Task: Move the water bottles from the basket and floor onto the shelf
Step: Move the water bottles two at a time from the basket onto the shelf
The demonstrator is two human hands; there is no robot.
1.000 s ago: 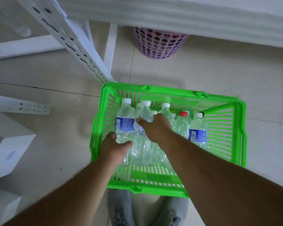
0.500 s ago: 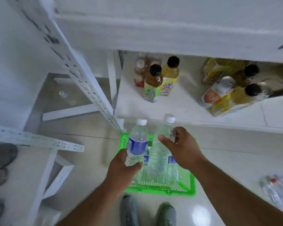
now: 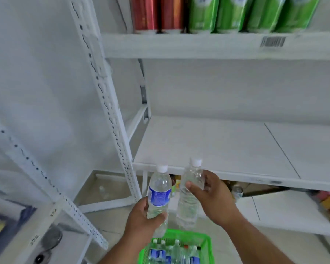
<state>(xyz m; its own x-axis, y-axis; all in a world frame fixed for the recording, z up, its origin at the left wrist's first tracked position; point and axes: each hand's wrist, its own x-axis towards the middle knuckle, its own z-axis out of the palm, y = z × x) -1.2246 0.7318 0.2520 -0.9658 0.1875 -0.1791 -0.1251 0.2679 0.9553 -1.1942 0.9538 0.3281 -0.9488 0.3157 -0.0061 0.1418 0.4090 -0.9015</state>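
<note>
Head view: the person's left hand (image 3: 143,216) wraps its fingers round the lower body of a clear plastic water bottle with a blue label (image 3: 159,195), and the right hand (image 3: 211,195) pinches a clear unlabelled water bottle (image 3: 189,199) near its shoulder. Both stand roughly upright, white caps up, just below and in front of the bare white shelf board (image 3: 217,145). The right bottle is nearer the shelf edge. More bottles wait in the green plastic basket (image 3: 206,242) below.

Left hand (image 3: 141,218): clear glossy plastic bottle (image 3: 159,195), blue printed wrap label, white matt cap. Right hand (image 3: 210,197): clear ribbed plastic bottle, unlabelled (image 3: 190,195). Below hands: bright green moulded plastic lattice basket (image 3: 206,244). Above hands: white matt shelf board (image 3: 227,147). Left of hands: white painted perforated metal upright (image 3: 111,119).
</note>
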